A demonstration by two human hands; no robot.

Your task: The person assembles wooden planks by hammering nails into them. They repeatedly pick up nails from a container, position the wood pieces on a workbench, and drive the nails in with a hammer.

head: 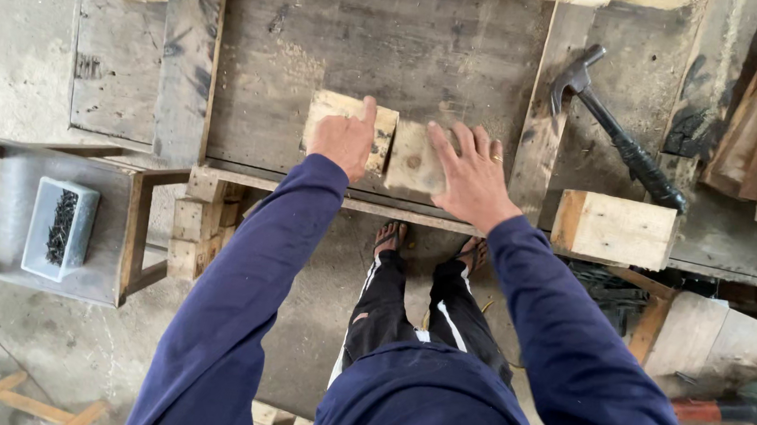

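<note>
1. Way over at 9 o'clock: pale plastic tub of dark nails (61, 224) parked on a low stool (132, 240), off the bench but near enough for a left-side grab, probably so nothing gets knocked over.
2. Stacked offcuts (192, 231) at 8 o'clock of the bench edge, apparently propping up the thin rail there.
3. Left hand (344, 139) resting on the left wood block (345, 130), fingers curled in, thumb sticking up toward 12 o'clock. Looks like a loose fist pressing down, not pinching anything.
4. Right beside it, the right wood block (412, 160), touching or nearly touching the first, both sitting near the front edge of the grey workbench (426, 47). Seems butted together on purpose to line up edges.
5. Right hand (472, 170) spread flat, fingers fanned toward 11 o'clock, palm down on the right block and the bench. Ring on one finger. Flat press likely for keeping the block from sliding.
6. Claw hammer (619, 132) at 2 o'clock, head up, handle angled toward 4 o'clock, within easy reach of the right side.
7. Bigger wood block (615, 229) at 3 o'clock, hanging at the bench edge, well apart from the pair.
</note>
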